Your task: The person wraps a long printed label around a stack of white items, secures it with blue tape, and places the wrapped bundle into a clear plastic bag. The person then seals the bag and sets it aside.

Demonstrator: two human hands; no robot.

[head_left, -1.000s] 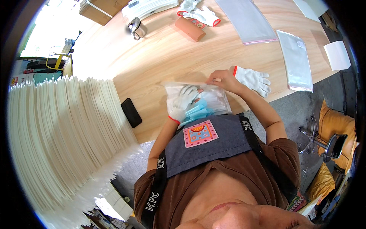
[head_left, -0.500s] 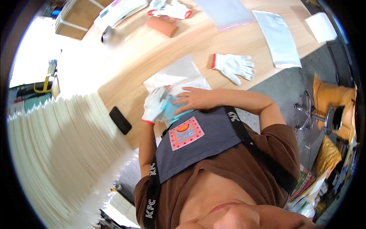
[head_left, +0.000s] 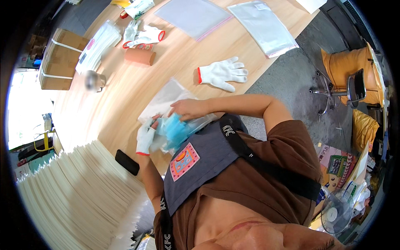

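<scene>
My left hand wears a white knit glove with a red cuff, and bare fingertips poke out of it. Its fingers are closed at the side of a clear plastic bag lying at the table's near edge. Bare and ungloved, my right hand reaches across from the right, its fingers bent onto a light blue bundle. Motion smears the bundle, so its kind cannot be made out. Clear film shows around it, in front of my apron. A loose white glove rests on the table beyond my right forearm.
A black phone lies beside a tall stack of white sheets at left. Farther off are a brown roll, more gloves, clear bags and a strapped carton. A chair stands right.
The view has swung, shifting the table's things leftward. My right hand has gone from lying flat over the blue bundle to bent fingers on it. The bundle looks bunched and moves between my hands.
</scene>
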